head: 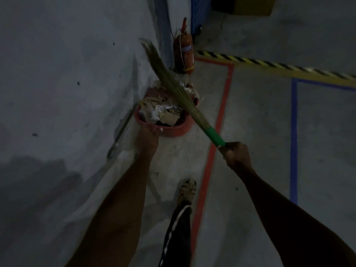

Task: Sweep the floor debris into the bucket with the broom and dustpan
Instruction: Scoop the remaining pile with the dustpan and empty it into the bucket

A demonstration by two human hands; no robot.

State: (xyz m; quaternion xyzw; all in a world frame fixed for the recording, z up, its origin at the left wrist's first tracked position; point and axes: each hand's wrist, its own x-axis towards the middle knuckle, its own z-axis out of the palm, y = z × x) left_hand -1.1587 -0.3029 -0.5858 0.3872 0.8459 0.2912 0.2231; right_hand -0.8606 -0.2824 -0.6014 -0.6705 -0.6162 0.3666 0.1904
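You're in a dim corner: grey concrete floor (260,132) on the right, stained grey wall (67,64) on the left. A red tape line (217,122) runs up the floor w/ a blue tape line (293,141) further right, and a black-and-yellow striped hazard strip (269,64) crosses at the back. A red fire extinguisher (184,54) stands in the corner, just behind the bucket. One patterned shoe (187,189) and a dark trouser leg w/ a white stripe (179,237) show at the bottom.

The round red plastic bucket (173,130) sits on the floor against the wall, left of the red tape. It's heaped w/ paper and cardboard scraps (161,112) up to the rim. Your left hand (147,137) is at the near rim of the bucket, fingers over the edge; too dark and blurred to tell if they're clamped on it or just resting.

Your right hand (238,156) is closed tight around the handle of the straw-bristle broom w/ green wrapped grip (181,97), fingers just below the green wrap. The broom angles up-left from that fist, bristles passing over the bucket's right side and fanning out, blurred, near the wall. A thin pale rod (121,133) leans along the wall base left of the bucket.
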